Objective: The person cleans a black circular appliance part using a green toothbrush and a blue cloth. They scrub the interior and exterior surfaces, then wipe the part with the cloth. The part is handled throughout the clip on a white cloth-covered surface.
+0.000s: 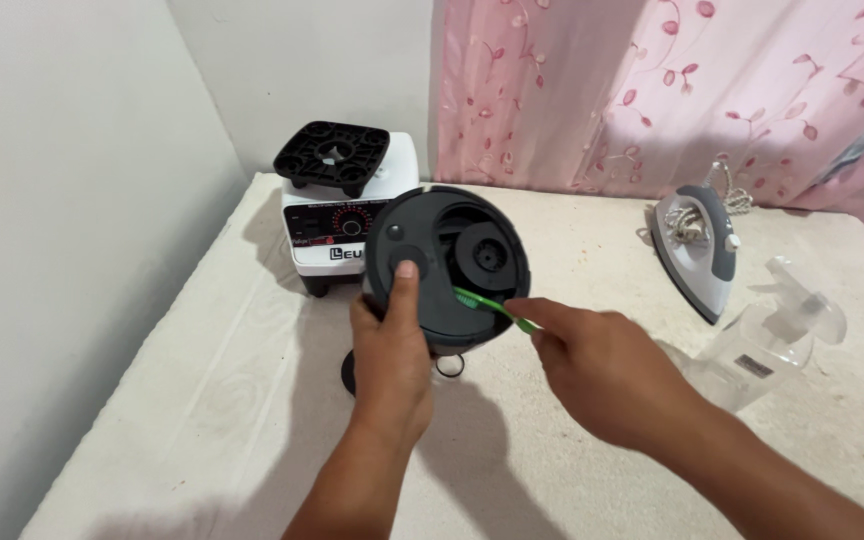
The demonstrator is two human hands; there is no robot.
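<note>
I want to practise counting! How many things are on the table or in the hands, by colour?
Black or dark grey: 1, the round lid in the left hand
Green: 1, the thin brush in the right hand
White: 2, the blender base and the iron
Clear: 1, the spray bottle
Total: 5

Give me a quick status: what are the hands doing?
Left hand grips round dark blender part, tilted up. Right hand pokes green brush into its underside. Nothing in the way.

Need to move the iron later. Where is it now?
In the head view, the iron lies at right on the table, before the pink curtain, beside a clear spray bottle.
</note>
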